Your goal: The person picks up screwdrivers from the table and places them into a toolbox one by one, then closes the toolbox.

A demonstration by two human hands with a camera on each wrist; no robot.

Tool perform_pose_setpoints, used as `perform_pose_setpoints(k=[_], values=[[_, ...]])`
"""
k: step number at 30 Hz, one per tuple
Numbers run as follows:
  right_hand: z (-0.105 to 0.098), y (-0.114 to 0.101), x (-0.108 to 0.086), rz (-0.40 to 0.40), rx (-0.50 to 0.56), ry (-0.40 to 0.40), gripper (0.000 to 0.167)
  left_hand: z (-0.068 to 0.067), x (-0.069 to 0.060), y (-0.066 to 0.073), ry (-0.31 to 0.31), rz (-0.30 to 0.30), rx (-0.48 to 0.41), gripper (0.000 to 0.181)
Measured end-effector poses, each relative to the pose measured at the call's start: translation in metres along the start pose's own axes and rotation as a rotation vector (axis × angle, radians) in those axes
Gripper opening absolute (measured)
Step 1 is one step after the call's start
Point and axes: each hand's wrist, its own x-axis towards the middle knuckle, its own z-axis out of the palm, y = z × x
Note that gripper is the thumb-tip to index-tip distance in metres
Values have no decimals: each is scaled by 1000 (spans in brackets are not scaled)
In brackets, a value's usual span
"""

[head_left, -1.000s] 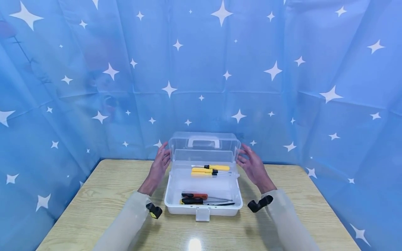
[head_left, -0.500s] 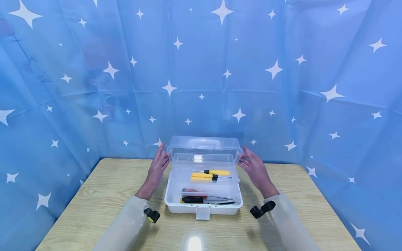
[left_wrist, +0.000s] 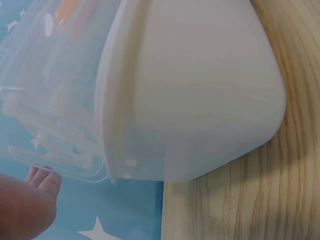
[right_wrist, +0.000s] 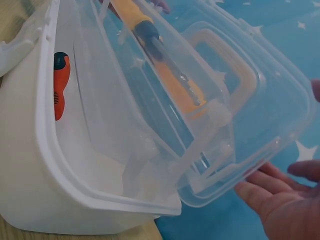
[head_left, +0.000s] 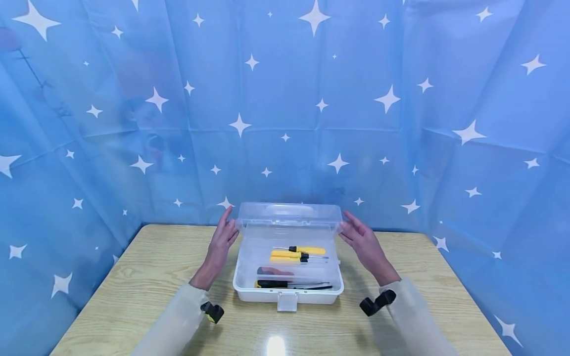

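Observation:
A white toolbox [head_left: 249, 296] stands on the table, its clear lid [head_left: 289, 211] raised and leaning forward. My left hand [head_left: 221, 242] is at the lid's left end; my right hand [head_left: 362, 242] is at its right end. Both have extended fingers against or close beside the lid. In the right wrist view, the fingertips of the right hand [right_wrist: 280, 195] meet the lid's edge. A clear inner tray [head_left: 258, 242] bears several yellow-handled screwdrivers [head_left: 310, 250]. Below lie a black-handled screwdriver [head_left: 272, 284] and a red-and-black handle [right_wrist: 61, 87], seen partly through the tray in the head view.
The wooden table [head_left: 160, 267] extends to both sides of the box. A blue curtain [head_left: 285, 89] with white stars hangs behind it. A clear latch [head_left: 287, 302] hangs open at the box's front.
The lid has tilted forward and down, with its handle turning out of sight. The inner tray has shifted lower and forward, covering more of the red-and-black handle. Both hands have followed the lid.

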Motion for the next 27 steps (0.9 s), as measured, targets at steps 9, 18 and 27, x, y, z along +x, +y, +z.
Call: perform_pose_setpoints(k=[9,18,27], values=[[-3,-4,-10,-5,51,-76,74,2,-5,2,-12,-9,66,67],[-6,3,-18,55,-146,-50,79,0,-14,4,-35,-63,125,73],[3,15,-31,61,-101,-90,95,0,-28,-2,-49,-125,87,87]])
